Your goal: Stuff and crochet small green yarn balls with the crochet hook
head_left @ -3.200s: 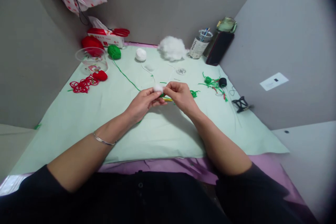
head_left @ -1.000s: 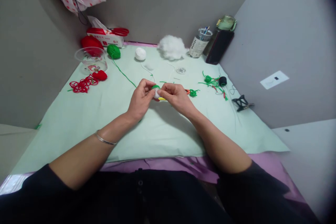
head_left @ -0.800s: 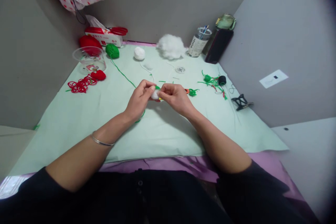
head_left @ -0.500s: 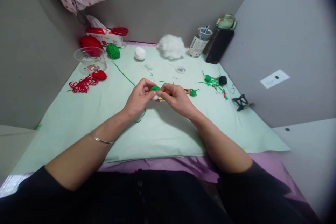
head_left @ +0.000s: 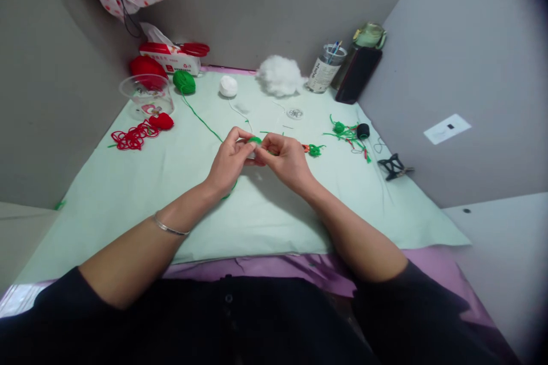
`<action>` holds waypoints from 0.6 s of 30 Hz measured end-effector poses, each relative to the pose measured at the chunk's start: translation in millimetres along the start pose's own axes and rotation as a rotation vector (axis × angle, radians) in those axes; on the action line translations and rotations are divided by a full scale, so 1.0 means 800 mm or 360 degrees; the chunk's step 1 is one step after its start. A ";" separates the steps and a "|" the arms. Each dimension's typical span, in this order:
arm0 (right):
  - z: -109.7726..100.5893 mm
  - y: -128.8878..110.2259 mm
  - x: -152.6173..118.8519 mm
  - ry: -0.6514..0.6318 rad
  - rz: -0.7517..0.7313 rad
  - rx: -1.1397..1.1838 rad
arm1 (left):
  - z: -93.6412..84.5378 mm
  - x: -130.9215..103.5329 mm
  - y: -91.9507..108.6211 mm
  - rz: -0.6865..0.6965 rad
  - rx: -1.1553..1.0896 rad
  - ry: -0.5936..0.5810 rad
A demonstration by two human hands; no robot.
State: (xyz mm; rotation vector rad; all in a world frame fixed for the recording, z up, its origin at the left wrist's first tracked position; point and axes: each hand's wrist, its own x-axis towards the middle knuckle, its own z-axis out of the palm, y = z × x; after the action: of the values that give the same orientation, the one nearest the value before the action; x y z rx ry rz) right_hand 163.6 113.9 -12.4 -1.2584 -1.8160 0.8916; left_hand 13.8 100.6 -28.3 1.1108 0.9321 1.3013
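Green-and-white piece (head_left: 256, 141) at the centre of the frame, fingertips of your left hand (head_left: 226, 162) and right hand (head_left: 287, 162) clamped on it, green yarn ball (head_left: 184, 82) at upper left, white fluff (head_left: 279, 76) at upper centre.

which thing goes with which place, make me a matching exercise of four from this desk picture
1. green yarn piece
2. scissors
3. pens
4. bracelet

A. in the jar
B. around the left forearm
C. between the left hand and right hand
D. on the tissue box

Pairs: 1-C, 2-D, 3-A, 4-B
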 end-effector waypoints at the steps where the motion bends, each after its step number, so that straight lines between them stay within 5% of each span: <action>1: -0.001 0.001 0.001 0.0001 0.0022 0.0069 | -0.001 -0.001 0.000 0.0015 -0.0034 -0.0051; 10: -0.016 -0.002 0.004 -0.0072 0.0160 0.0492 | -0.017 0.006 0.000 -0.0060 -0.0039 -0.0282; 18: -0.007 -0.012 -0.008 -0.0221 -0.0143 0.0148 | -0.007 0.007 0.003 0.0016 0.0072 0.0075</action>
State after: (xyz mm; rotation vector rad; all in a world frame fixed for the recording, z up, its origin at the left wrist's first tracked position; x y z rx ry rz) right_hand 165.5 105.9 -3.0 -1.0720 -1.9000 1.0221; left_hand 8.4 106.3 -27.2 1.1256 0.9961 1.3250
